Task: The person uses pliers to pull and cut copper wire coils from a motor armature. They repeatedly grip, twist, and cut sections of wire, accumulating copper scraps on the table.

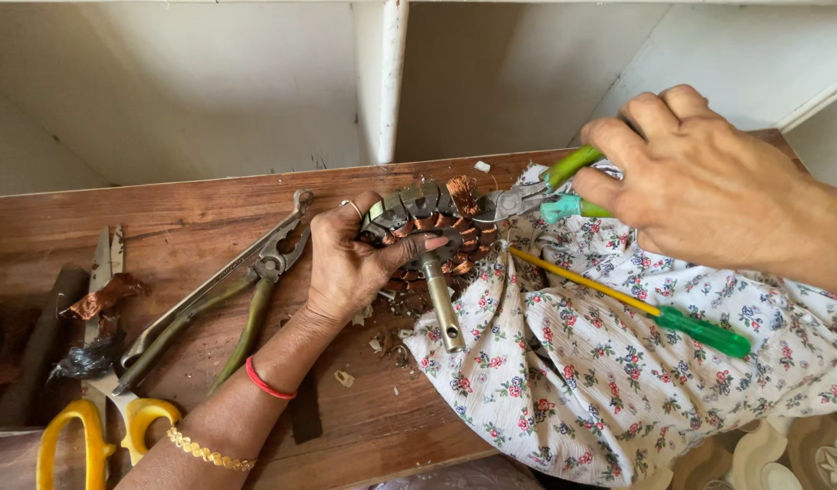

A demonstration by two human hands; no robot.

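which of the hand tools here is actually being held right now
The green-handled cutters, gripped by the right hand at the copper-wound motor core. The olive-handled pliers, screwdriver and scissors lie untouched.

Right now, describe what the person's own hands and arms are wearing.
Both arms are bare, with no sleeves showing. The left hand wears a ring; its wrist carries a red bangle and, further up, a gold beaded bracelet. The right hand shows no jewellery.

The left hand was laid palm-down, thumb stretched rightward; the right hand was clenched, knuckles raised.
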